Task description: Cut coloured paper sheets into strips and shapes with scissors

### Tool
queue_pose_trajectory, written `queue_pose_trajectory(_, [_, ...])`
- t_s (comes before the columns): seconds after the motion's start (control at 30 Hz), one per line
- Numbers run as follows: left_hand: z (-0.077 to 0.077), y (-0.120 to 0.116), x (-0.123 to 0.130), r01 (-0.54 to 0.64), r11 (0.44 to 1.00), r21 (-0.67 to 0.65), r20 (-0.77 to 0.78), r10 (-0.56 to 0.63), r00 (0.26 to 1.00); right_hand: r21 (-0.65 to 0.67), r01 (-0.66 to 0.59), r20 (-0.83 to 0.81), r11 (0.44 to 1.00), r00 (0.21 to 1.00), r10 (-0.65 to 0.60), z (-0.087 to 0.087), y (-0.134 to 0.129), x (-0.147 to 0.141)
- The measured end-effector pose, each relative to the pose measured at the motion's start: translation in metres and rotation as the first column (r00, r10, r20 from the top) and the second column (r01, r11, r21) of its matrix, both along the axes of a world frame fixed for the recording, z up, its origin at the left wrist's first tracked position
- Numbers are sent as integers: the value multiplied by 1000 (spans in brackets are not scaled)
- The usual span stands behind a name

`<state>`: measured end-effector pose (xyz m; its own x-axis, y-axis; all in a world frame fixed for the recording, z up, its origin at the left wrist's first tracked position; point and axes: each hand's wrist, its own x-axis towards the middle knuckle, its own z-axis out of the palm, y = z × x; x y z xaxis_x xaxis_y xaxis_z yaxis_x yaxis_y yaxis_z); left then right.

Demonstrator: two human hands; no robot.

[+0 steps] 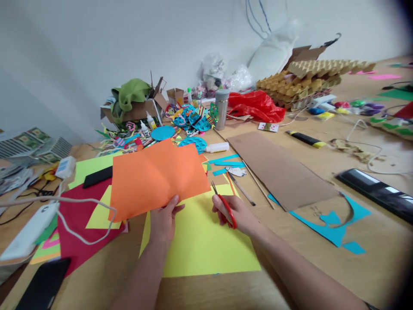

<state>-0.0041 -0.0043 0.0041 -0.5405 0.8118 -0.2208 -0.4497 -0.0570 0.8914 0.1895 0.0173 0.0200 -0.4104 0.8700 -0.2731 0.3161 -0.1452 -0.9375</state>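
Note:
My left hand [164,217] pinches the lower edge of an orange sheet of paper [151,176], thumb on top, holding it up at a tilt. The sheet has a notch in its top edge and a slight crease near my thumb. To its right, my right hand [234,213] grips a pair of red-handled scissors [229,211]. Their blades point up and away, close to the sheet's right corner but apart from it. Under both hands a yellow sheet [206,245] lies flat on the wooden table [277,262].
Brown cardboard [274,168] and cut blue paper [322,226] lie to the right. A red sheet [77,224], a white power strip [29,232] and a looping cable are at left. Behind stand a steel flask [221,110], a glue bottle [217,147] and egg trays [300,86].

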Motion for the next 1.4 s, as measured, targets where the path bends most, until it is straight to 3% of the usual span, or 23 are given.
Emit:
queue_pose_trajectory(0.43, [-3,0,-2,-42,999,18,18,42,999,-8,-63,78,998,995,63,2,-5,-4])
queue_pose_trajectory(1.0, [-5,-2,-2,-27,1000,6,-24,27,999,-24,-20,57,1000,998,21,-6,-5,-8])
queue_pose_trajectory(1.4, [6,-2,5,13,1000,-21,-61,-14,998,-15,54,53,998,997,-53,0,0,-3])
